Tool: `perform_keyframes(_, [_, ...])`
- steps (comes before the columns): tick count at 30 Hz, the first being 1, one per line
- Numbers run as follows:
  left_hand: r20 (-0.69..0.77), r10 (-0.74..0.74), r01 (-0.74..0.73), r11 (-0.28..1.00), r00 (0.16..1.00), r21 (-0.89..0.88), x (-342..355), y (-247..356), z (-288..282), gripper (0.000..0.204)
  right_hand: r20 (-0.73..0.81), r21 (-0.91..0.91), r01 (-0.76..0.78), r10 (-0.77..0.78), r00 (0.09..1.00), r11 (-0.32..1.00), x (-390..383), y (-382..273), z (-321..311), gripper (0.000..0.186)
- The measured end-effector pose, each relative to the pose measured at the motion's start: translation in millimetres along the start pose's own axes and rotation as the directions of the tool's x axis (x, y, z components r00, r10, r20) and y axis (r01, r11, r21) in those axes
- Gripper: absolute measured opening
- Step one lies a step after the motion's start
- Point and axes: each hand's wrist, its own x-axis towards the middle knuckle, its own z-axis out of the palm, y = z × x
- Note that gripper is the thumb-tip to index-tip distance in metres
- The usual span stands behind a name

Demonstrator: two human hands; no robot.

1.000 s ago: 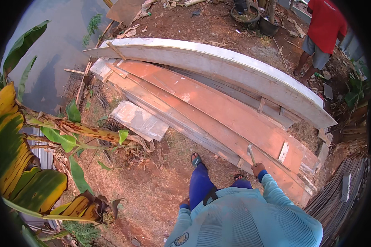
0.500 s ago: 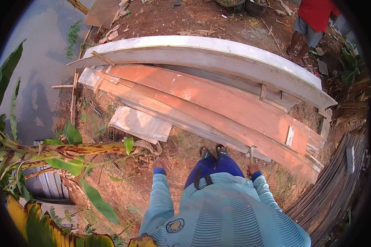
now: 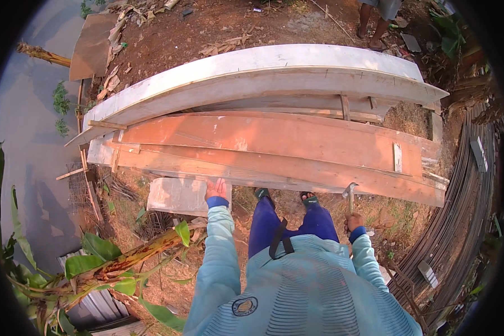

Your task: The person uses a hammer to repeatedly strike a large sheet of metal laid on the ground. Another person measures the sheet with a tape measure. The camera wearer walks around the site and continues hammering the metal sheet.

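Observation:
My right hand (image 3: 354, 222) is wrapped round the handle of a hammer (image 3: 350, 199), whose metal head points away from me, by the near edge of a stack of wooden panels. My left hand (image 3: 216, 190) is held out palm up with its fingers apart and nothing in it. It overlaps the right end of a short pale board (image 3: 171, 197); whether it touches cannot be made out. Beyond both hands lie long orange-brown panels (image 3: 297, 139), overlapping one another. Behind them runs a long, white-topped wooden form (image 3: 263, 59) with small wooden props beneath.
Water (image 3: 31, 145) borders the ground on the left. A banana stem (image 3: 134, 252) with leaves leans in at lower left. Bundled long thin rods (image 3: 459, 207) lie at right, with grey blocks (image 3: 478, 154) on them. At the top right another person's legs (image 3: 375, 25) show.
My left hand has reached forward and opened toward the short board. The hammer in my right hand has shifted forward and slightly right. The whole view has turned, and the other person shows less.

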Motion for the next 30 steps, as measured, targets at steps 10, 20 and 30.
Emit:
perform_keyframes(10, [0.215, 0.111, -0.155, 0.968, 0.97, 0.199, 140, 102, 309, 0.104, -0.117, 0.18, -0.108, 0.131, 0.985, 0.978, -88, -19, 134, 0.016])
perform_keyframes(20, [-0.254, 0.086, 0.005, 0.941, 0.963, 0.339, 205, 106, 423, 0.086, -0.097, 0.152, -0.022, 0.037, 0.995, 0.988, -136, -86, 223, 0.018])
perform_keyframes(30, [-0.211, 0.144, -0.094, 0.969, 0.967, 0.23, 211, 84, 371, 0.049, -0.096, 0.07, 0.228, -0.221, 0.97, 0.971, -113, -198, 227, 0.021])
